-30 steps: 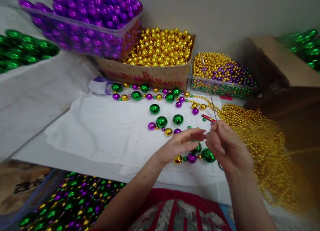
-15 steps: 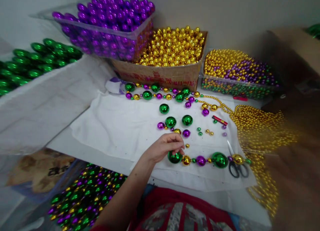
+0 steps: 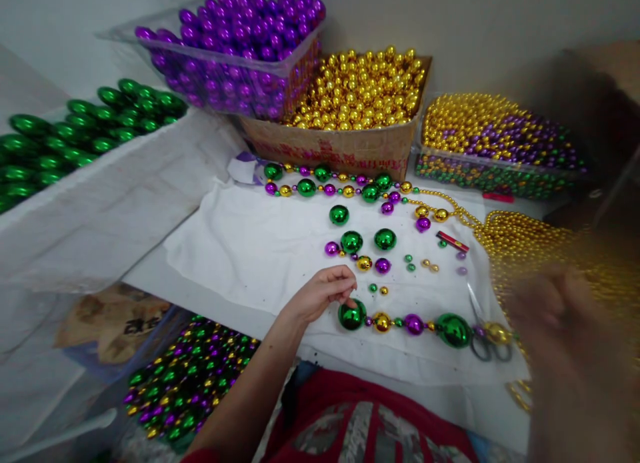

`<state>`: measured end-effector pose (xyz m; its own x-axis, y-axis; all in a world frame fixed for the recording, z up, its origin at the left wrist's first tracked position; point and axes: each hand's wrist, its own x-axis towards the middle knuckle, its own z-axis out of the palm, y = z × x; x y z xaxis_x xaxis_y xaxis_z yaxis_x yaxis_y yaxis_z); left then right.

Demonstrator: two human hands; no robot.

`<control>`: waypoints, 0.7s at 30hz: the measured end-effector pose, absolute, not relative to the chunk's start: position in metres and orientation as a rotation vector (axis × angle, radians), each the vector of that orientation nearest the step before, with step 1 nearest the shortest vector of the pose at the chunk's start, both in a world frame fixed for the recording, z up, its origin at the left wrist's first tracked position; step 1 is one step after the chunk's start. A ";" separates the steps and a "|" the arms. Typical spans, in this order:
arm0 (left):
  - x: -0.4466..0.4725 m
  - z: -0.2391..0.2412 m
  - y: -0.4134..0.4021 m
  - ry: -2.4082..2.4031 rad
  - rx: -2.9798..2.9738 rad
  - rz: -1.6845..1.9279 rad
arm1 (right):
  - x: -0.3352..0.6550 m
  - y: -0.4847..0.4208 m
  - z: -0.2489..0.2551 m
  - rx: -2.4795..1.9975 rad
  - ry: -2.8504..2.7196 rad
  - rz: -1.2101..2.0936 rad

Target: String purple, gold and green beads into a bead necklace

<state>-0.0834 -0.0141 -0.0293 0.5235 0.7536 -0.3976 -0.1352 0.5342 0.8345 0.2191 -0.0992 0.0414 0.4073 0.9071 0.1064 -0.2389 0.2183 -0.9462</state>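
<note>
My left hand (image 3: 327, 291) is closed in a pinch above the large green bead (image 3: 352, 315) at the left end of a strand, one finger touching or nearly touching it. What the pinch holds is too small to make out. The bead strand (image 3: 414, 324) runs right across the white cloth (image 3: 240, 249) in green, gold and purple. At the far right my right hand (image 3: 565, 336) is smeared by motion, near the strand's right end. Scissors (image 3: 487, 348) lie partly under that end. Loose green (image 3: 385, 239) and purple beads (image 3: 383, 265) sit beyond my left hand.
Behind the cloth stand a purple-bead bin (image 3: 280, 68), a gold-bead carton (image 3: 340, 143) and a small-bead tray (image 3: 500, 166). Green beads (image 3: 75, 136) fill a white box at left. Gold bead chains (image 3: 520, 233) pile at right. A finished-looking strand (image 3: 330, 190) lies at the back.
My right hand has come into clearer view at the lower right, blurred. My left hand stays by the large green bead. A small green bead beside the gold one now shows. The view has shifted slightly.
</note>
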 end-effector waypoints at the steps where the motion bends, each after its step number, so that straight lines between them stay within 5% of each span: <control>1: -0.084 -0.032 -0.013 0.888 0.846 0.608 | 0.217 -0.098 0.038 -1.046 -0.711 1.001; 21: -0.094 -0.039 -0.006 1.071 1.118 0.449 | 0.211 -0.109 0.011 -0.940 -0.471 1.279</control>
